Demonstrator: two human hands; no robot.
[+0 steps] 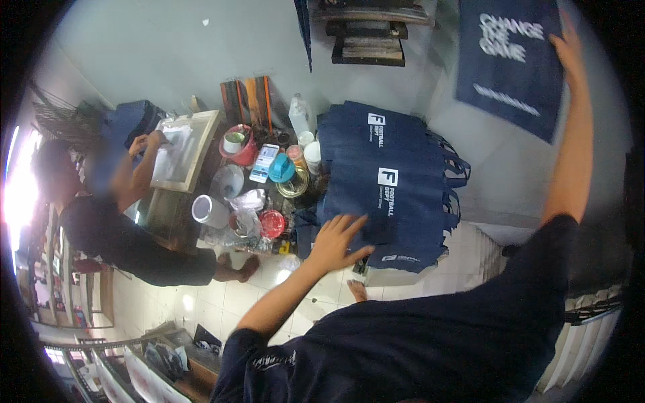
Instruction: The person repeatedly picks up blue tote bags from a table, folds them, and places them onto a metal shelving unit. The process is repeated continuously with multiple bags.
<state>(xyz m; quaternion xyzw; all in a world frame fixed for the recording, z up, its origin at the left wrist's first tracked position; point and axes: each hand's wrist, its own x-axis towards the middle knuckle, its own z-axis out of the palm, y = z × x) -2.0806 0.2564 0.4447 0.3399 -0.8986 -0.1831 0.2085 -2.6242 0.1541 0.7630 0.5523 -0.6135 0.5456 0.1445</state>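
Note:
My left hand (pixel 336 242) lies flat, fingers spread, on the near edge of a stack of navy blue tote bags (pixel 393 181) with white print. My right hand (pixel 570 48) is raised high at the upper right and grips the edge of a single navy blue bag (pixel 507 60) with white lettering, held up in front of the pale wall. The stack rests on a low surface just ahead of me.
Another person (pixel 114 215) crouches at the left, working on a wooden screen frame (pixel 185 151). Between us lie pots, cups, a phone (pixel 264 162), a white bottle (pixel 298 114) and squeegees (pixel 245 101). More frames (pixel 368 33) lean at the top. White tiled floor (pixel 201 295) lies below.

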